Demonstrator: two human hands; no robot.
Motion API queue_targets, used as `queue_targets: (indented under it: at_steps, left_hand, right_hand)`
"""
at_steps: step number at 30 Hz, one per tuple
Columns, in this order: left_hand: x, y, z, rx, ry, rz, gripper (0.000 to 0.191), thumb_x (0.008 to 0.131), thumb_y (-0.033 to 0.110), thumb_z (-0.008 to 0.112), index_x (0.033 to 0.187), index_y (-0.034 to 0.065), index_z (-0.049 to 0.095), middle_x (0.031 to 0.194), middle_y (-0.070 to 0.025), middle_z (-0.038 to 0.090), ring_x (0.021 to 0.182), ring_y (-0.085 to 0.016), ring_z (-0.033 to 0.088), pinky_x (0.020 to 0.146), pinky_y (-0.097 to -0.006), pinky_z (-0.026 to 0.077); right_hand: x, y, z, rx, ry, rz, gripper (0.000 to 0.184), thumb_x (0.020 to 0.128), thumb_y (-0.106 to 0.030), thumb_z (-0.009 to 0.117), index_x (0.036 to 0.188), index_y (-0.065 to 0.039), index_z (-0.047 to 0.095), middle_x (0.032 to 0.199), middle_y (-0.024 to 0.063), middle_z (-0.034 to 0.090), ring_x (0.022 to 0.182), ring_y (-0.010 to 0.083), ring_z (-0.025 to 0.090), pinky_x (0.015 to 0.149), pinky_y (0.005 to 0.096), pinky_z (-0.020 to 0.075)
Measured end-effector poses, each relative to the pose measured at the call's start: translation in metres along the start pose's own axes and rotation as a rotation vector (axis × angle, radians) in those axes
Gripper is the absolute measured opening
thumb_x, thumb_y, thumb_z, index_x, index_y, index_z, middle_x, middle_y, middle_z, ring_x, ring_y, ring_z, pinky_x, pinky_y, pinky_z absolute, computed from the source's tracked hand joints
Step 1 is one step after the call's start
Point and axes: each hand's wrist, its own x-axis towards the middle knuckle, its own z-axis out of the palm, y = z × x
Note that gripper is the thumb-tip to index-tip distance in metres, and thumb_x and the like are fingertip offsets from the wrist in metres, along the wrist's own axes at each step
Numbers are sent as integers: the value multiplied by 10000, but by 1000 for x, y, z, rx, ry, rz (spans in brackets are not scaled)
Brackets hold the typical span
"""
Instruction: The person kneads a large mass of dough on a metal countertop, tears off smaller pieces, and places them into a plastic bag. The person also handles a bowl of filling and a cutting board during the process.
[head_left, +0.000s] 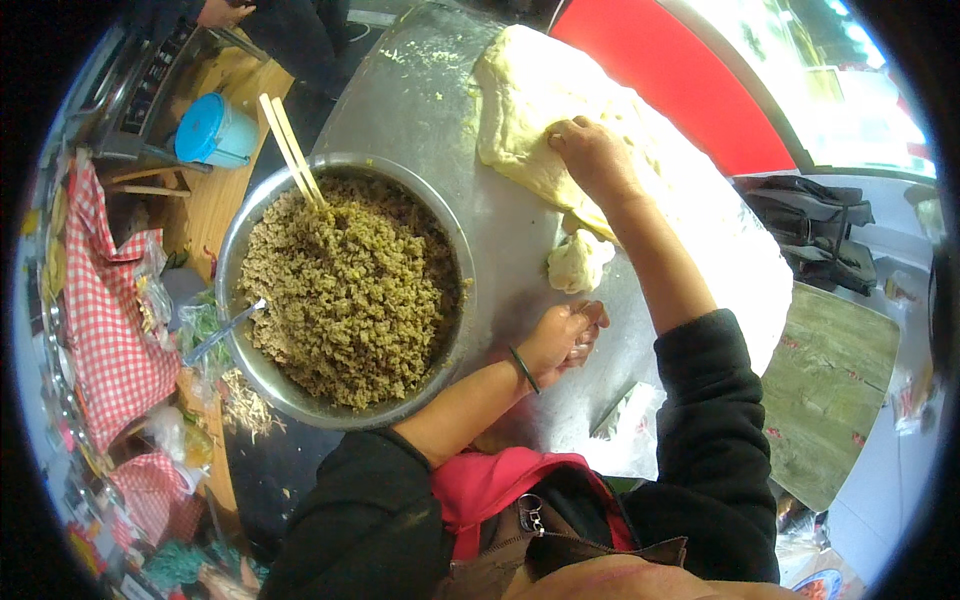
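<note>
A large slab of pale dough (525, 97) lies across the steel work table (420, 90). My right hand (596, 161) rests on it with bent fingers; whether they pinch dough or only press is hidden. Below the slab sits a small lump of dough (579, 261) on the steel. Close beneath that lump, my left hand (564, 341) is curled into a loose fist, and nothing shows in it. To the left stands a big steel bowl (466, 315) of crumbly greenish-brown filling (345, 300). Wooden chopsticks (289, 150) and a spoon handle (225, 334) stick out of the filling.
At the left, a wooden board (259, 97) bears a blue-lidded tub (202, 127). Red checked cloth (112, 315) hangs beyond it. Clear plastic (630, 431) lies near my body. A patterned stool or small table (832, 390) stands right. Another person's hand (225, 11) shows top left.
</note>
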Motion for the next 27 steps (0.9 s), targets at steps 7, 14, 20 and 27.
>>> queue_targets:
  at_steps: [7,14,20,27]
  left_hand:
    - [-2,-1,1,-1,30,-10,251,895,346,539,817,109,512,584,84,355,431,-7,300,392,-169,240]
    - [0,-4,1,3,16,-10,257,892,347,546,808,106,515,572,85,353,423,-13,298,392,-184,237]
    - [-1,-3,-3,6,29,0,256,887,347,553,804,107,519,565,84,356,422,-18,297,393,-188,229]
    - [-4,1,-3,6,8,28,255,889,350,548,807,110,519,580,82,361,430,-15,298,398,-182,235]
  right_hand:
    - [-8,5,-19,239,232,191,66,843,-51,502,805,-13,542,823,140,563,786,300,546,701,373,440]
    - [-11,-10,-27,291,177,198,89,841,-114,551,877,-40,586,819,131,613,756,303,590,710,359,466]
    - [2,-10,-3,-46,-39,174,179,847,-198,518,902,-57,614,919,110,569,857,306,572,723,401,470]
    - [7,-4,-33,88,-172,343,130,859,-130,488,893,-31,565,908,123,592,861,277,575,772,353,447]
